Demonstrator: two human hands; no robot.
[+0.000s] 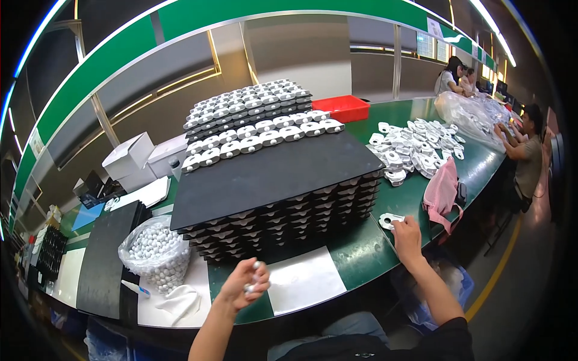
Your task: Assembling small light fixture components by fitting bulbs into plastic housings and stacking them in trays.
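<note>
My left hand (pixel 245 283) is above the front edge of the green table, fingers curled round a few small white round pieces (pixel 257 265). Over at the right, my right hand (pixel 407 237) grips the edge of a white plastic housing (pixel 390 220) with a round dark opening, low over the tabletop. A sheet of white paper (pixel 306 280) lies between my hands. Left of my left hand stands a clear plastic bag (pixel 164 283) full of similar white round pieces. Behind the paper rises a stack of black trays (pixel 283 174), with rows of white housings (pixel 259 141) along its far part.
A heap of loose white housings (pixel 415 147) spreads right of the trays, before a red bin (pixel 342 108). A pink bag (pixel 442 189) sits by the table's right edge. A white cloth (pixel 179 305) and glue bottle (pixel 136 289) lie left. Other people (pixel 530 144) work far right.
</note>
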